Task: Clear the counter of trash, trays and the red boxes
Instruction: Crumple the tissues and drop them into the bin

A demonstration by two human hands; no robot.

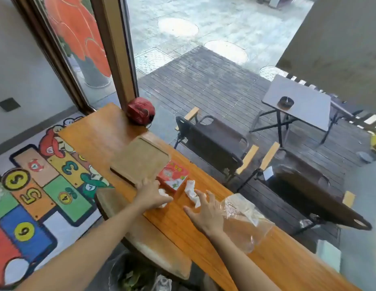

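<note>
On the wooden bench (204, 238) the left hand (152, 196) lies over a crumpled white tissue (163, 193), fingers curled down on it, right beside the near corner of the wooden tray (141, 159). The right hand (206, 215) is spread wide and flat, holding nothing, its fingertips just reaching a second crumpled tissue (191, 193). A red box (172, 175) sits between the tray and the tissues, touching the tray's edge. A clear plastic bag (243, 219) lies by the right wrist, and a round red box (141, 110) stands well apart at the bench's far end, against the window frame.

The risks, as I judge them: the tissues are light and loose, so a hasty sweep could push one off the bench's window side. The right forearm passes close to the plastic bag and could drag it to the floor. The left hand's grab could nudge the tray or the red box.
</note>
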